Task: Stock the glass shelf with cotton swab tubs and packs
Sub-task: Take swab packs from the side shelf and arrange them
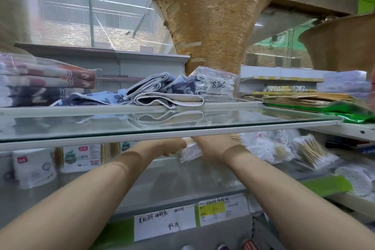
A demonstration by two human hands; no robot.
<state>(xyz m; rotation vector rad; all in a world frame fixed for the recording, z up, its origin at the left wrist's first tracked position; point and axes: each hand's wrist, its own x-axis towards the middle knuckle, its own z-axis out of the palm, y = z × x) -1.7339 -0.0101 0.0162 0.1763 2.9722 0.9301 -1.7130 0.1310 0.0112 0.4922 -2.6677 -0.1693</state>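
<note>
Both my arms reach under the upper glass shelf (162, 128) onto the lower glass shelf (142, 180). My left hand (172, 146) and my right hand (213, 144) hold a clear pack of cotton swabs (189, 153) between them; their fingers are partly hidden by the upper shelf's edge. More cotton swab packs (310, 151) with wooden sticks lie in a loose pile to the right on the same shelf.
Boxed goods (81, 156) and white packs (33, 168) stand at the lower shelf's left. Folded towels (162, 93) lie on the upper shelf, a woven column (213, 26) behind them. Price labels (164, 222) run along the front rail. Green bags (349, 111) lie at right.
</note>
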